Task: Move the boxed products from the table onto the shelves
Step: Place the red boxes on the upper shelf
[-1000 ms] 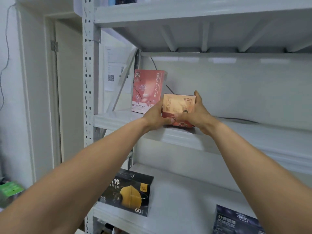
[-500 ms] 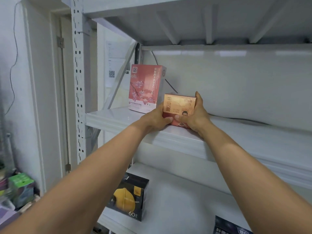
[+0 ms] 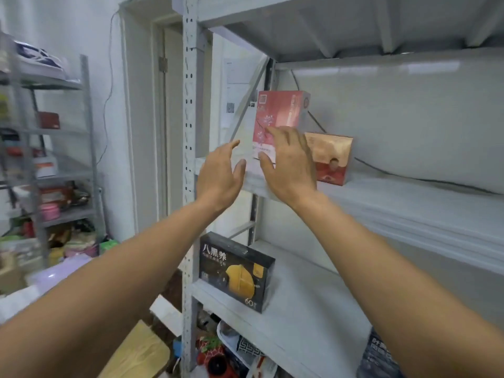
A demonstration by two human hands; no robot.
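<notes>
On the middle shelf [image 3: 409, 205] of a grey metal rack, a small gold-and-red box [image 3: 331, 159] stands upright, just beside a taller pink box [image 3: 281, 113]. Both hands hover in front of the shelf edge and hold nothing. On the left hand [image 3: 221, 170] the fingers are spread and relaxed. The right hand [image 3: 289, 165] is flat with straight fingers and overlaps the pink box; whether it touches cannot be told. One shelf down sits a black box [image 3: 234, 271]. The gold-and-red box looks like light, stiff card, glossy and perhaps slippery, with corners that could crush. Its two opposite side faces seem the safest places to hold.
</notes>
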